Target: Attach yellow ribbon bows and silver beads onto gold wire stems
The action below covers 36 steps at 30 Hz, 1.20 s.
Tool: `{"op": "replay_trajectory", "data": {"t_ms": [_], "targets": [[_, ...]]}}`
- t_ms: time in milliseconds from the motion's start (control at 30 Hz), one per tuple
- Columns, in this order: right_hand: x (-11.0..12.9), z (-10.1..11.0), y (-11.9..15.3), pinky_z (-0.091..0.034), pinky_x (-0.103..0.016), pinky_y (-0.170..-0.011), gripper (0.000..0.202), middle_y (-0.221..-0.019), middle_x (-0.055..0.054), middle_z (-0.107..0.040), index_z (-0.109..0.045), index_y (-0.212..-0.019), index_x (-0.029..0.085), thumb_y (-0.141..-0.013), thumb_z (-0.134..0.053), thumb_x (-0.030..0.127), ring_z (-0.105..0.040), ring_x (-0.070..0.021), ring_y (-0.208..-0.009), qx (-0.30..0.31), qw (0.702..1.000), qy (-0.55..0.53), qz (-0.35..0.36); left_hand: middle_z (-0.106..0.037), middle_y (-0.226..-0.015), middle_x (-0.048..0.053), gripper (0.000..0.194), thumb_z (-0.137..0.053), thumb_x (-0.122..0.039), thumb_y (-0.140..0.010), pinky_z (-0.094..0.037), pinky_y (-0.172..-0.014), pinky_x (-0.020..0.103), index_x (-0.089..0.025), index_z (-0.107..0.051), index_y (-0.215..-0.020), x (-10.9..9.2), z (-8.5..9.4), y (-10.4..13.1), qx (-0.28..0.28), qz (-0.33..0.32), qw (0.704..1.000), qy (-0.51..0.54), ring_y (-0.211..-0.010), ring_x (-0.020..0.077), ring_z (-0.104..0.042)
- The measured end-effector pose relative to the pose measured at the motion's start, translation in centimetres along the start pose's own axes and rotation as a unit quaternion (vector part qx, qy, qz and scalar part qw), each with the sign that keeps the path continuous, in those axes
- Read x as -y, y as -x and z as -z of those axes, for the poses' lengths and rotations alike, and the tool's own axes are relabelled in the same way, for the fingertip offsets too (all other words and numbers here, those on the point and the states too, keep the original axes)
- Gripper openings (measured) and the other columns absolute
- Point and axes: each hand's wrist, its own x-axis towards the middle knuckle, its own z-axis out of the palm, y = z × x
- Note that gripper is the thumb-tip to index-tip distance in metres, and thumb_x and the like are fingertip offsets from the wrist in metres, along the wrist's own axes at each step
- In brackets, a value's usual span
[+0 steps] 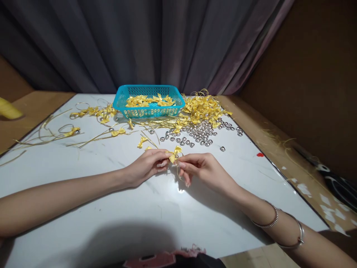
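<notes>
A small yellow ribbon bow (pixel 175 153) is pinched between the thumb and fingers of my left hand (pixel 150 163), above the front middle of the table. My right hand (pixel 205 167) is closed at the bow's right side, its thumb and forefinger pinching a thin gold cord (pixel 180 175) that loops by the bow. A small silvery piece seems to sit at the bow's middle, partly hidden by the fingers. Just beyond my hands lie a loose yellow bow (pixel 142 141) and scattered silver beads (pixel 200 132).
A turquoise basket (pixel 149 111) holding yellow bows stands at the back of the white table (pixel 111 216). Corded bows are heaped (pixel 202 106) to its right, with loose gold cords (pixel 50 139) at left. Black-handled scissors (pixel 338 190) and white scraps (pixel 325 208) lie right.
</notes>
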Motion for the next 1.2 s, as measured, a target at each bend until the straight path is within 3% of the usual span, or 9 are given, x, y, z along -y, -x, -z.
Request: {"op": "replay_trajectory", "data": {"t_ms": [167,400,667,1200], "targets": [[-0.1,-0.4,0.1,-0.035,-0.021,-0.042,0.022,-0.051,0.003,-0.053,-0.057,-0.065,0.015,-0.085,-0.049,0.021,-0.043,-0.006,-0.038,-0.024,0.998,0.052,0.012,-0.034,-0.053,-0.005,0.029,-0.058,-0.026,-0.078,-0.028,-0.052,0.021,-0.015,-0.045,-0.055,0.0,0.0,0.1,0.005,0.004,1.0,-0.011,-0.053,0.0092,-0.029],[-0.8,-0.9,-0.1,-0.031,-0.021,-0.049,0.022,-0.048,0.004,-0.049,-0.049,-0.055,0.017,-0.077,-0.051,0.014,-0.042,-0.009,-0.048,-0.109,0.974,0.177,0.09,-0.033,-0.053,-0.005,0.028,-0.059,-0.027,-0.077,-0.029,-0.051,0.021,-0.016,-0.044,-0.055,0.1,-0.2,0.1,0.004,0.017,1.0,-0.014,-0.052,0.0092,-0.029],[-1.3,-1.6,-0.5,-0.029,-0.021,-0.048,0.023,-0.047,0.004,-0.046,-0.046,-0.051,0.018,-0.072,-0.048,0.01,-0.039,-0.0086,-0.048,-0.149,0.974,0.149,0.083,-0.029,-0.052,-0.006,0.029,-0.057,-0.021,-0.078,-0.028,-0.05,0.019,-0.015,-0.043,-0.054,0.4,-0.3,-0.3,0.014,0.016,0.999,0.032,-0.05,0.0084,-0.025],[-1.6,-1.8,-0.9,-0.03,-0.022,-0.049,0.021,-0.048,0.003,-0.049,-0.049,-0.05,0.016,-0.07,-0.049,0.008,-0.04,-0.0094,-0.049,-0.163,0.974,0.145,0.057,-0.033,-0.054,-0.005,0.027,-0.059,-0.022,-0.078,-0.028,-0.05,0.018,-0.014,-0.045,-0.056,0.6,-0.4,-0.3,-0.006,0.02,1.0,0.01,-0.052,0.0074,-0.029]]}}
